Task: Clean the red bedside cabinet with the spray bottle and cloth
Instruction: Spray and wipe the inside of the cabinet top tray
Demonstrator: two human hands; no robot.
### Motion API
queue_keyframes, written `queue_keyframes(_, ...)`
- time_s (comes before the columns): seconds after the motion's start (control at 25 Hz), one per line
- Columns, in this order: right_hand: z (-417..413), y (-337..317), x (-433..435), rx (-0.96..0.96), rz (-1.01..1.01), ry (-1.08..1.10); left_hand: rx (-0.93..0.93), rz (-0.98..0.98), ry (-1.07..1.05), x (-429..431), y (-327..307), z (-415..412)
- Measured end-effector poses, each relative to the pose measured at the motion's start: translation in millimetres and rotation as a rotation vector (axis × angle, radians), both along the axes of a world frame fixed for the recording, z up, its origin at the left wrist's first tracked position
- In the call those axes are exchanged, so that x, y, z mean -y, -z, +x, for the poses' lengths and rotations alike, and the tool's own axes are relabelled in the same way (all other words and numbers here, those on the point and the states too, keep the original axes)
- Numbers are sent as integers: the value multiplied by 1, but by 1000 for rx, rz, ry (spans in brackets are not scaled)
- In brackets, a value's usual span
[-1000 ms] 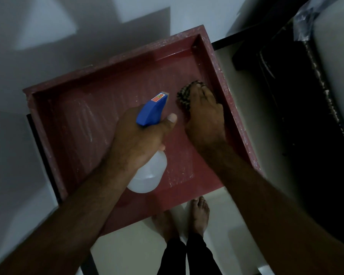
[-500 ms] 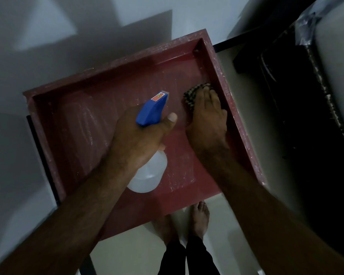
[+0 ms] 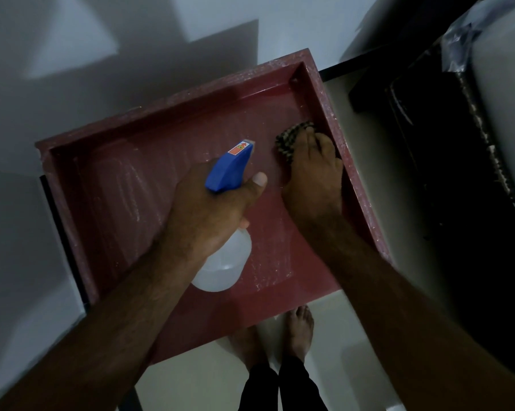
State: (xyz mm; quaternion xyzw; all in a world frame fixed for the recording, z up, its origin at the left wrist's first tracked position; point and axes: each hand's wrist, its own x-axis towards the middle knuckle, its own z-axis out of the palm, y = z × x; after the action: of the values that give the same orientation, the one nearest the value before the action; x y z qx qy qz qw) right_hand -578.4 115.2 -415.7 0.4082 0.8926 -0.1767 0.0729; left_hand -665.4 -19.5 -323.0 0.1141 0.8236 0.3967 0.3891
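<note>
While the left hand (image 3: 208, 215) grips the spray bottle (image 3: 224, 266) mid-frame, the right hand (image 3: 312, 179), fingers flat, presses the cloth (image 3: 287, 140) onto the red cabinet (image 3: 161, 134), right of centre.

Light is dim and bluish-grey. Hard-edged shadows cross the wall (image 3: 102, 93) beyond the left hand (image 3: 208, 215), with paler patches between them. A faint wet sheen glints on the cabinet (image 3: 265, 94) ahead of the right hand (image 3: 312, 179). Right of that hand everything sinks to near-black, soft and streaky.
</note>
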Motion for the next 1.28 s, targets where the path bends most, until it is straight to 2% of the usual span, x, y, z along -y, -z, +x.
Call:
queue_keyframes(0.12,-8,0,2,10,14,49,0,-11,-7,0,0,-2)
queue_keyframes(0.28,-24,-3,-12,-24,-28,-53,14,-17,-14,-1,3,-5)
queue_keyframes(0.44,-27,-1,-9,-15,17,50,33,-5,-37,-3,4,-11)
queue_keyframes(0.6,-36,-2,-13,-45,-21,-35,11,-8,-35,-5,4,-17)
queue_keyframes(0.76,-38,2,-12,-24,22,63,-7,13,-18,-6,3,-21)
queue_keyframes(0.92,-51,-1,-20,-58,-7,-17,0,-1,-5,-8,4,-22)
queue_keyframes(1.08,-53,1,-21,-31,24,42,-20,-4,-27,-10,3,-23)
queue_keyframes(1.28,-65,3,-32,-59,-4,0,-14,-24,-17,-15,2,-23)
